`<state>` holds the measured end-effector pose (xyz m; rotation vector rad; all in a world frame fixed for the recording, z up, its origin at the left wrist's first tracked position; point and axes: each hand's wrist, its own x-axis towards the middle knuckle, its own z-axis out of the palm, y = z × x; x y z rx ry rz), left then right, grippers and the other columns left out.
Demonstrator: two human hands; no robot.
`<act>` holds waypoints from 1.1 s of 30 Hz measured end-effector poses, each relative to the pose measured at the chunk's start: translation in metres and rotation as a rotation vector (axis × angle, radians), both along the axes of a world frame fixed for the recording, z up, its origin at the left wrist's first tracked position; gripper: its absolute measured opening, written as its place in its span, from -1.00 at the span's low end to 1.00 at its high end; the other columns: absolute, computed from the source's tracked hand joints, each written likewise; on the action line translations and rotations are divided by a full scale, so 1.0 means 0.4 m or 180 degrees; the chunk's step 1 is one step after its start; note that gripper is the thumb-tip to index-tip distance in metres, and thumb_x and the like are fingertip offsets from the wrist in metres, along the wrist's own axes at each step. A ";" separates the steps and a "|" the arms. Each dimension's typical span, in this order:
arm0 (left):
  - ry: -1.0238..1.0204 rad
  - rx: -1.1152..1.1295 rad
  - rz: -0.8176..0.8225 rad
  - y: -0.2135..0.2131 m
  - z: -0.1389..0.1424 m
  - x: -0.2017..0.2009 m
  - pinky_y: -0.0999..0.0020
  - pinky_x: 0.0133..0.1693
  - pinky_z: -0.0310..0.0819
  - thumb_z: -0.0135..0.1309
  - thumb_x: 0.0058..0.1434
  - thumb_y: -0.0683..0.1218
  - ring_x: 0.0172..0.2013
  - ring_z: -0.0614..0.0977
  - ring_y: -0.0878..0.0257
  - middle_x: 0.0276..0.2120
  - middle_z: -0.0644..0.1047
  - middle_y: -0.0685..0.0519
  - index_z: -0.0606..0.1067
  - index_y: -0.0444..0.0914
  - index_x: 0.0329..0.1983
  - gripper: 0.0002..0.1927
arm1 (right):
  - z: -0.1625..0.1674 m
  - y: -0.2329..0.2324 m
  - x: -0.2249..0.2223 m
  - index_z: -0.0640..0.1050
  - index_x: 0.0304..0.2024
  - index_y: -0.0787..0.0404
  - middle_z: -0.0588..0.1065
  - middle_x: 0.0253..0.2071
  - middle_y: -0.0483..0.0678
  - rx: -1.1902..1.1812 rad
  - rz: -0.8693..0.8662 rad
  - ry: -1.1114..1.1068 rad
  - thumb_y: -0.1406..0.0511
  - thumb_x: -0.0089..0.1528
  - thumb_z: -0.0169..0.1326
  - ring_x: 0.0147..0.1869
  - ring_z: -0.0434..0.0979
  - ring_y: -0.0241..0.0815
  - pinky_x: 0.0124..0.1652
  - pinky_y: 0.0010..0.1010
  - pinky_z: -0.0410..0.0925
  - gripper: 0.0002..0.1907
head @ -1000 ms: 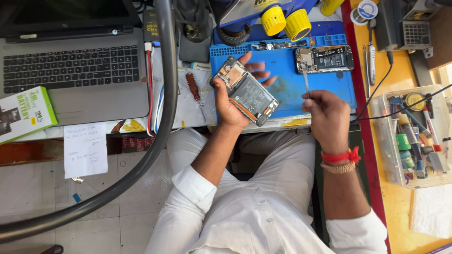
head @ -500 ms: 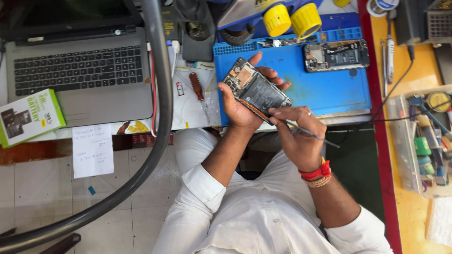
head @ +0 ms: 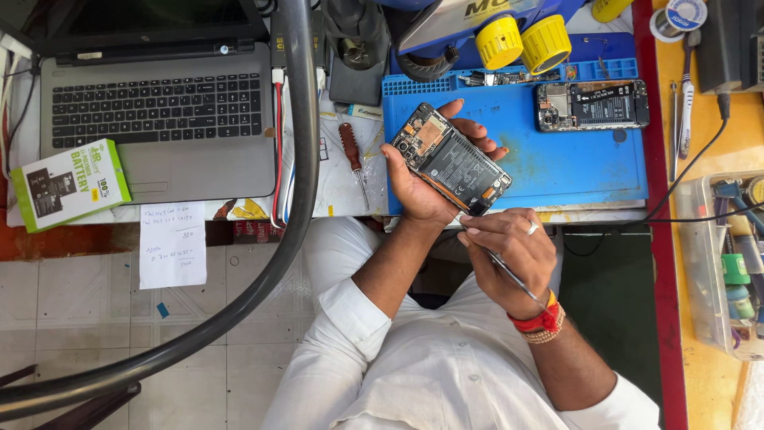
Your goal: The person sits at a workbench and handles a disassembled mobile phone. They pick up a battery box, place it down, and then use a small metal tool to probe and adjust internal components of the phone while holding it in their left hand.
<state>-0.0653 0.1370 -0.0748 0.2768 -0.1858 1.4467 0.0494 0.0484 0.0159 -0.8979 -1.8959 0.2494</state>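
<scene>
In my left hand point(head: 418, 187), just above my lap and at the near edge of the blue mat point(head: 557, 159), lies the opened phone point(head: 451, 159), back cover off, its dark battery and circuit board facing up at me. My fingers wrap its far long edge and my thumb presses the near one, so the grip is firm around the body. The phone's long axis runs on a slant, from its camera end up and to the left down to its bottom end at the lower right. That bottom end points straight at my right hand point(head: 509, 255), which sits just below and beside it, much the nearer hand to that corner. My right fingers are pinched narrow on a thin metal tool point(head: 509, 275); its tip seems to touch the phone's lower corner, though the view is too small for me to be sure. A red band point(head: 537, 322) circles that wrist.

Further out, a second opened phone point(head: 593, 103) rests flat on the mat, well apart from the one I hold. A small screwdriver point(head: 350, 147) lies on the papers left of the mat. A grey laptop point(head: 159, 111) sits beyond, a green and white box point(head: 68, 183) on its near left corner. A clear tray of bits point(head: 728, 263) stands on the right.
</scene>
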 end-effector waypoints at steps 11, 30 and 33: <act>0.0349 -0.0115 0.0350 -0.006 -0.014 -0.010 -0.08 0.10 0.54 -0.14 0.29 0.60 -0.02 0.62 -0.08 -0.01 0.54 -0.23 0.34 -0.32 0.25 -0.04 | -0.026 0.002 -0.007 0.53 -0.27 0.29 0.63 -0.20 0.04 -0.0280 -0.0260 0.0044 0.55 0.19 0.32 -0.09 0.68 -0.08 -0.12 -0.37 0.42 -0.79; 0.0382 -0.0090 0.0330 -0.009 -0.014 -0.013 -0.02 0.07 0.55 -0.14 0.28 0.59 -0.04 0.63 -0.05 -0.02 0.55 -0.22 0.34 -0.31 0.24 -0.06 | -0.026 0.003 0.010 0.54 -0.26 0.30 0.64 -0.21 0.04 -0.0473 -0.0177 0.0048 0.54 0.18 0.32 -0.11 0.69 -0.14 -0.11 -0.40 0.46 -0.80; 0.0343 -0.0115 0.0309 -0.010 -0.009 -0.010 0.00 0.07 0.55 -0.13 0.28 0.59 -0.05 0.63 -0.04 -0.03 0.54 -0.22 0.34 -0.31 0.24 -0.06 | -0.017 0.007 0.012 0.55 -0.27 0.30 0.64 -0.21 0.04 -0.0474 -0.0149 0.0053 0.53 0.18 0.33 -0.12 0.70 -0.14 -0.13 -0.40 0.48 -0.81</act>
